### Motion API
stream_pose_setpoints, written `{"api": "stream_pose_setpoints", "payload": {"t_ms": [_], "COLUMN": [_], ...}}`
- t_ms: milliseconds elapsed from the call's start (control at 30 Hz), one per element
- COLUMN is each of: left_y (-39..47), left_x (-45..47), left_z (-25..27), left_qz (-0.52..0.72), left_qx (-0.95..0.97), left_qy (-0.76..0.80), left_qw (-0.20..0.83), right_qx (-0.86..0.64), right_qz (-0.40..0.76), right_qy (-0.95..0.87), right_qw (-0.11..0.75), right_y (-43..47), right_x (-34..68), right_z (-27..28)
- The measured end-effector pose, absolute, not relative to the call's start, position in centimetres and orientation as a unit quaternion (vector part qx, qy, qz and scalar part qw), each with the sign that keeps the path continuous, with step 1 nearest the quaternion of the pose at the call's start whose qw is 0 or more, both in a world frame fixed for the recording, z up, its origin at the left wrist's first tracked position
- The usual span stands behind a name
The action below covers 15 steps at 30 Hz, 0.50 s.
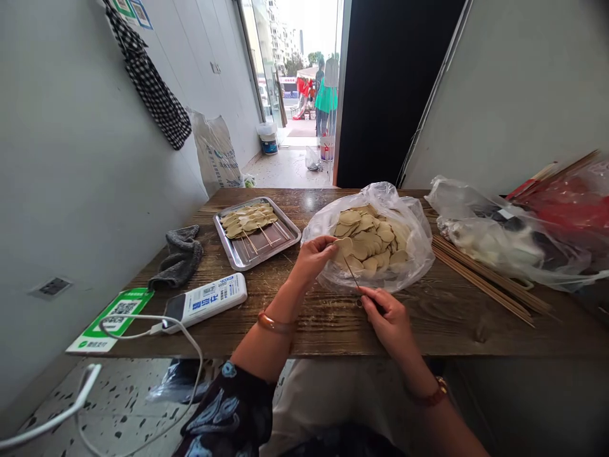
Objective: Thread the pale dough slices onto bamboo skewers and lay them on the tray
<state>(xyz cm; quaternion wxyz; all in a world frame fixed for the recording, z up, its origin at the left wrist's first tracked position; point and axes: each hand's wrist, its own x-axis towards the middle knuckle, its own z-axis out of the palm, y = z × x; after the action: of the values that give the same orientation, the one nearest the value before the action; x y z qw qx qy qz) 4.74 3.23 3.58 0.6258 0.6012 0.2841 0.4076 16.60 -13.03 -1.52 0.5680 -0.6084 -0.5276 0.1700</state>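
Between the fingers of my left hand [314, 259] is a thin, pale round slice [343, 246], held at the near left of an open plastic bag [323, 222]. My right hand [387, 315] pinches the lower end of a thin wooden skewer [352, 273]. The skewer slants up to the left, its upper end at the slice; whether it has gone through I cannot tell. A heap of similar slices [373, 231] fills the bag. Skewered slices [248, 219] lie in a metal tray [233, 259] to the left, their sticks pointing towards me.
Loose skewers [485, 279] lie at right beside a crumpled clear bag [499, 244]. On the left are a grey cloth [178, 257], a white device [209, 298] with a cable [195, 346], and a green code card [117, 317]. The wooden table [328, 330] ends just before me.
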Motion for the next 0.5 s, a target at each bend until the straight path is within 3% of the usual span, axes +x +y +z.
{"api": "stream_pose_setpoints", "payload": {"t_ms": [500], "left_y": [2.99], "left_x": [4.80], "left_z": [3.40], "left_qz": [0.388], "left_qx": [0.662], "left_qy": [0.290], "left_qw": [0.572], "right_qx": [-0.619], "right_qz": [0.167], "right_qy": [-0.521], "right_qw": [0.563], "right_y": [-12.64], "right_x": [16.62], "right_z": [-2.13]}}
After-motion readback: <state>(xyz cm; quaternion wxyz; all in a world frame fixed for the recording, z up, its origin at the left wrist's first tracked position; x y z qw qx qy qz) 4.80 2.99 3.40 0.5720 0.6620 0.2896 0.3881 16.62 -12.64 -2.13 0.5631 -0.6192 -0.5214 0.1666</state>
